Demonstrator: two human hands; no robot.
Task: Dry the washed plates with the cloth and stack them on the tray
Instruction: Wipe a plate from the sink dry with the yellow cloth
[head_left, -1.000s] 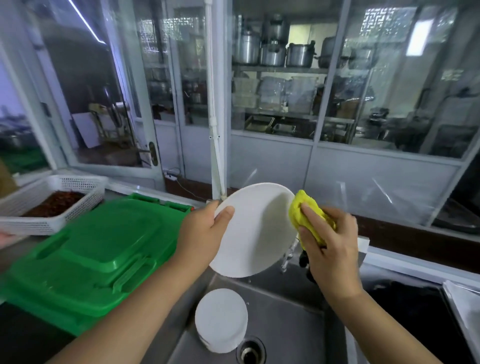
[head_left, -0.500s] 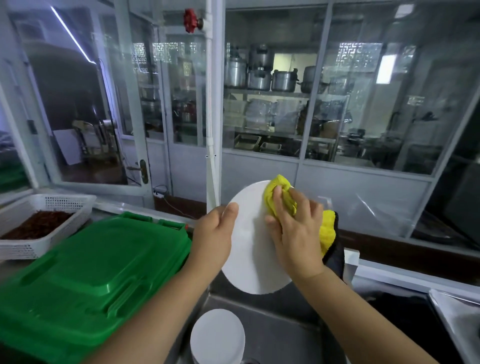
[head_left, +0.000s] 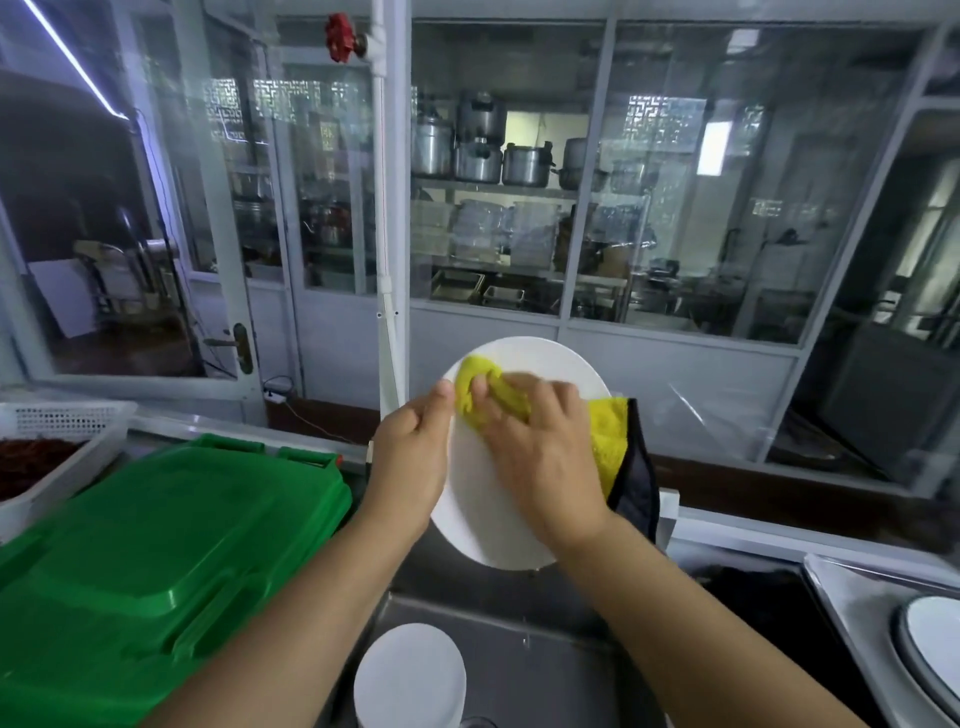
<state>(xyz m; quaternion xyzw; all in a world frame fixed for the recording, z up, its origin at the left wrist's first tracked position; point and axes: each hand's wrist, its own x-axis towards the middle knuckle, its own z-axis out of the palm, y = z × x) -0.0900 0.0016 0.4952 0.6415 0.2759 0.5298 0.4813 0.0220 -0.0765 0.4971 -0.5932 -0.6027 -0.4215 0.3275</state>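
At the centre of the frame the plate (head_left: 519, 509) stood nearly on edge above the sink (head_left: 524, 670), its face turned toward the camera and slightly to the right. The left hand (head_left: 413, 457) gripped it by the left rim, thumb on the near face and fingers curled behind. The right hand (head_left: 535, 447) lay over the upper middle of that face, its fingers bent round a bunched yellow cloth (head_left: 485, 389) and pressing it against the plate; the loose end of the cloth, with a dark backing, hung off the right edge.

The relation that mattered was where the tray (head_left: 862, 623) lay from the plate: at the lower right of the frame, on the counter beyond the sink's right wall, with a plate (head_left: 935, 644) already lying on it. That put the tray on the right hand's side, while the hand actually holding the plate was the left. In my judgement, stacking would have called for either a reach across the body or a change of hands, and for tipping the plate from upright to flat. More wet plates (head_left: 410, 675) waited in a pile in the sink at bottom centre, directly below the one being wiped.
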